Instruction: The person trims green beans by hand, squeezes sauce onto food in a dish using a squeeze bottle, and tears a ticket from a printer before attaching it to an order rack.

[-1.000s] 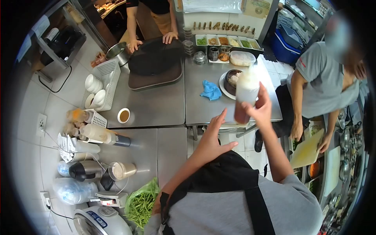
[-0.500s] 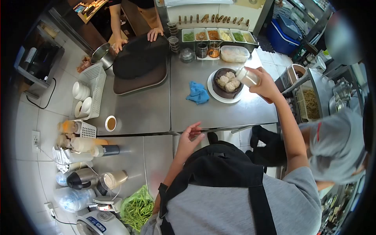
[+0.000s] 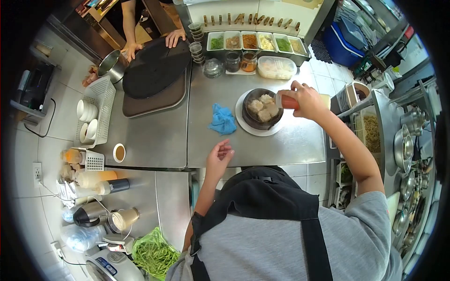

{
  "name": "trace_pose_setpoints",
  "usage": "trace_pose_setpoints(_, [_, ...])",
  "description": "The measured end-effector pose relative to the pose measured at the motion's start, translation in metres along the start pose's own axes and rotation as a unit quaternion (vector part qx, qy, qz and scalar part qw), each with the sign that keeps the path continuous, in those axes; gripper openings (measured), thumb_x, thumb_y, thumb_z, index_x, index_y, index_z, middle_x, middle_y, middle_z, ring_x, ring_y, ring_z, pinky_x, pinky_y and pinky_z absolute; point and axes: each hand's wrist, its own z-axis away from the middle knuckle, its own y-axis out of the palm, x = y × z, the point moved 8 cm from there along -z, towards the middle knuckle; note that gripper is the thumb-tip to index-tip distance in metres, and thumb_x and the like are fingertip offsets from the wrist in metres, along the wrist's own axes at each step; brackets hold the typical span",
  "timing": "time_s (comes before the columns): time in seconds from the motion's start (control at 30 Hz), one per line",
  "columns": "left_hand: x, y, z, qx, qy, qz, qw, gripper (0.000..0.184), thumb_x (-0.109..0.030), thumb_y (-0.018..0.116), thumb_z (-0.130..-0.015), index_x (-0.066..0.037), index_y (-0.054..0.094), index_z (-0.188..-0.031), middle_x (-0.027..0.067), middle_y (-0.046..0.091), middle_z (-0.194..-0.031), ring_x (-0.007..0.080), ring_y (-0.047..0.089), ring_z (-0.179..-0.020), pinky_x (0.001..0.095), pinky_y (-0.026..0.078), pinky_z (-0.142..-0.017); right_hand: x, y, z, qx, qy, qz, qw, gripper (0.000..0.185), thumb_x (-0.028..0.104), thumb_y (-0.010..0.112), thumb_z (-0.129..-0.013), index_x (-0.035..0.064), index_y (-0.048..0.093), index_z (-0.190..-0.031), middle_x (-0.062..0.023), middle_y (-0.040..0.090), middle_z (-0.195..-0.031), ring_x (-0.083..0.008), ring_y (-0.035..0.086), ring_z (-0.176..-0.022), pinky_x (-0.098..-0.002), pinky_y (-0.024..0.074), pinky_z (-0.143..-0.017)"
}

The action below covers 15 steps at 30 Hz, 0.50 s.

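My right hand [image 3: 304, 100] is wrapped round a bottle [image 3: 288, 102] with reddish contents, tipped sideways so that its mouth points left over the edge of a dark round bowl [image 3: 248, 121]. Several pale dumplings [image 3: 263, 107] lie in the bowl, which sits on a white plate [image 3: 265, 133]. Near the counter's front edge, my left hand [image 3: 220, 154] hovers with loosely curled, separate fingers and holds nothing. A crumpled blue cloth [image 3: 222, 119] lies just beyond it, left of the plate.
Behind the plate are a lidded container [image 3: 276, 68], jars [image 3: 248, 61] and small topping trays [image 3: 251, 41]. A co-worker's hands [image 3: 175, 38] touch a dark tray [image 3: 157, 70]. Further left stand a white basket [image 3: 104, 100] and a sauce cup [image 3: 119, 152]. A shelf [image 3: 385, 126] is at right.
The bottle, upright a second ago, has been tipped over the bowl by my right hand. The view has shifted rightward. The person in grey at right has left the view.
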Motion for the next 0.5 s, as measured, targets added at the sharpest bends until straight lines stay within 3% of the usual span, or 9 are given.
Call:
trace_pose_setpoints(0.07, [0.001, 0.013, -0.016, 0.006, -0.005, 0.007, 1.0, 0.04, -0.01, 0.066, -0.085, -0.004, 0.055, -0.123, 0.0046, 0.063, -0.093, 0.0105, 0.059, -0.082, 0.0248, 0.049, -0.077, -0.009, 0.0, -0.001, 0.002, 0.0, -0.002, 1.0, 0.073, 0.01, 0.078, -0.054, 0.0311, 0.058, -0.121, -0.0071, 0.054, -0.104, -0.029, 0.059, -0.089, -0.0391, 0.0521, -0.078])
trace_pose_setpoints(0.27, [0.009, 0.048, -0.074, 0.016, -0.113, -0.004, 0.993, 0.034, -0.012, 0.061, -0.088, 0.0, 0.055, -0.12, 0.0062, 0.065, -0.079, 0.0117, 0.061, -0.062, 0.0247, 0.049, -0.055, 0.008, -0.007, 0.022, 0.004, -0.047, -0.095, 0.994, 0.068, 0.009, 0.076, -0.054, 0.0242, 0.06, -0.119, -0.0069, 0.055, -0.104, -0.0285, 0.059, -0.09, -0.0404, 0.0513, -0.08])
trace_pose_setpoints(0.37, [0.012, 0.057, -0.098, 0.02, -0.146, -0.025, 0.989, 0.043, -0.016, 0.064, -0.087, 0.0, 0.051, -0.124, 0.0063, 0.064, -0.077, 0.0107, 0.061, -0.062, 0.0247, 0.05, -0.053, 0.002, 0.001, 0.03, 0.005, -0.049, -0.085, 0.995, 0.069, 0.008, 0.076, -0.054, 0.0249, 0.06, -0.12, -0.0068, 0.055, -0.103, -0.028, 0.059, -0.089, -0.0399, 0.0516, -0.08])
trace_pose_setpoints(0.5, [-0.01, 0.053, -0.106, -0.058, -0.041, -0.202, 0.977, 0.035, -0.018, 0.069, -0.081, 0.001, 0.057, -0.108, 0.0071, 0.065, -0.074, 0.0147, 0.062, -0.058, 0.0297, 0.048, -0.05, -0.029, 0.016, 0.037, -0.014, -0.011, -0.116, 0.993, 0.069, 0.007, 0.075, -0.055, 0.025, 0.061, -0.121, -0.0075, 0.055, -0.104, -0.0279, 0.06, -0.091, -0.0394, 0.0515, -0.082])
